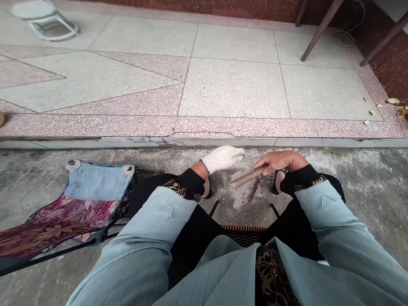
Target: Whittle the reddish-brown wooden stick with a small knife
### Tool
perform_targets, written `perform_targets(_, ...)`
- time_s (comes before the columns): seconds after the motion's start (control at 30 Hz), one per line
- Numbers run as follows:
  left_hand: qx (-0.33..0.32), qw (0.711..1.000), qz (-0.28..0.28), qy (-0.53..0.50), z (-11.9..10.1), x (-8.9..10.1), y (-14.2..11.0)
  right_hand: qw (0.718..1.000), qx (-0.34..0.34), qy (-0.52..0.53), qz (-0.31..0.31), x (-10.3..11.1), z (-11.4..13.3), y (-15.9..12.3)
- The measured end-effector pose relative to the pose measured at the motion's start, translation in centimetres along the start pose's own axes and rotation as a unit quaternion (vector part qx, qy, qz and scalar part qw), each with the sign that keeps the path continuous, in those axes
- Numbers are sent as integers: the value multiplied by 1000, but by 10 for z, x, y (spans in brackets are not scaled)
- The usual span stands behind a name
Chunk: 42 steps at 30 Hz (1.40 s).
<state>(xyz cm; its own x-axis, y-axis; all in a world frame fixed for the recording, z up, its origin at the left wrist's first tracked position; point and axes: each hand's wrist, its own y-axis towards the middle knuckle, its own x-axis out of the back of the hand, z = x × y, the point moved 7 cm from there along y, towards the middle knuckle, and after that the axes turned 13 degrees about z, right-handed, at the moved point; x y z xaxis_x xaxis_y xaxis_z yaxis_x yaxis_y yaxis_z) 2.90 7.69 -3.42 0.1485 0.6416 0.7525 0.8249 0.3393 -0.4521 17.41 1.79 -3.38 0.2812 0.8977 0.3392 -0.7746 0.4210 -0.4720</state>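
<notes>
In a white knitted glove, my left hand (225, 157) is closed in a pinch at the end of a thin strand (250, 166), too fine to tell string from wire. The strand runs to a light-brown round stick (245, 179), where a loop of it crosses the surface. My bare right hand (279, 161) is wrapped around the stick's right end; the stick slants down to the left. Below it a thin dark reddish stick-like piece (254, 190) points downward near the right fingers. Whether that hand holds it too, I cannot tell.
A step edge (204, 142) with a tiled floor (236, 85) lies ahead. To my left is a folding frame seat with denim and floral cloth (95, 182). A white stool (47, 21) stands far left, wooden legs (321, 29) at the right. A woven seat (244, 233) is beneath me.
</notes>
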Motion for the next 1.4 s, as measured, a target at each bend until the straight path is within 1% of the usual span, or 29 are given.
perform_targets(0.07,-10,998,-17,-64,5,-1,0,997,39,69,-20,6,6,-5)
perform_targets(0.1,-8,995,-27,-97,7,-2,-1,993,45,103,-47,12,6,-7)
perform_targets(0.17,-6,987,-29,-158,8,-6,-1,977,51,154,-136,25,5,-12)
perform_targets(0.23,-20,978,-5,-209,2,-13,0,963,38,175,-202,33,2,-12)
perform_targets(0.3,-59,971,38,-228,-11,-20,0,958,-10,129,-255,38,-3,-11)
perform_targets(0.37,-91,971,63,-211,-22,-21,-2,948,-98,10,-303,43,-8,-12)
perform_targets(0.4,-103,974,68,-193,-26,-21,-3,938,-144,-56,-311,45,-10,-13)
perform_targets(0.43,-113,976,70,-174,-28,-20,-4,930,-182,-109,-300,45,-13,-13)
perform_targets(0.47,-120,978,70,-157,-28,-19,-5,930,-210,-141,-267,43,-16,-12)
perform_targets(0.53,-118,982,64,-132,-24,-16,-6,955,-223,-133,-139,31,-25,-7)
perform_targets(0.57,-107,985,56,-126,-20,-14,-6,971,-208,-103,-63,22,-26,-6)
perform_targets(0.63,-71,988,36,-130,-9,-11,-5,989,-134,-25,58,6,-17,-7)
perform_targets(0.67,-57,988,26,-140,-5,-10,-5,992,-84,12,89,1,-8,-9)
perform_targets(0.7,-46,986,18,-158,-2,-10,-5,995,-29,47,89,1,3,-12)
perform_targets(0.73,-54,983,18,-176,-3,-11,-5,995,8,76,70,3,12,-16)
perform_targets(0.77,-69,978,15,-196,-5,-12,-5,993,30,107,28,9,17,-19)
perform_targets(0.83,-102,965,26,-240,-12,-16,-6,976,58,185,-100,25,18,-27)
perform_targets(0.87,-127,959,47,-251,-17,-19,-6,954,65,231,-180,34,13,-32)
perform_targets(0.93,-145,955,28,-256,-22,-17,-6,890,92,305,-325,51,-1,-40)
perform_targets(0.97,-143,957,12,-253,-22,-15,-6,867,97,327,-363,56,-8,-40)
perform_targets(1.03,-137,961,-16,-241,-23,-11,-5,838,64,329,-430,64,-25,-40)
perform_targets(1.07,-136,962,-28,-234,-25,-9,-5,834,25,306,-458,68,-34,-41)
perform_targets(1.13,-137,966,-43,-215,-29,-9,-4,843,-101,207,-486,74,-51,-45)
perform_targets(1.17,-145,967,-50,-203,-31,-9,-4,847,-171,124,-487,77,-58,-49)
perform_targets(1.23,-188,965,-44,-180,-39,-11,-5,857,-296,-67,-417,82,-67,-48)
perform_targets(1.27,-194,960,-50,-196,-39,-11,-5,863,-323,-132,-366,81,-73,-44)
perform_targets(1.33,-186,946,-67,-256,-30,-6,-6,875,-354,-172,-282,76,-84,-38)
perform_targets(1.37,-159,943,-78,-282,-22,-3,-7,890,-350,-175,-235,71,-87,-33)
perform_targets(1.4,-136,944,-89,-289,-14,1,-8,916,-314,-167,-186,63,-85,-27)
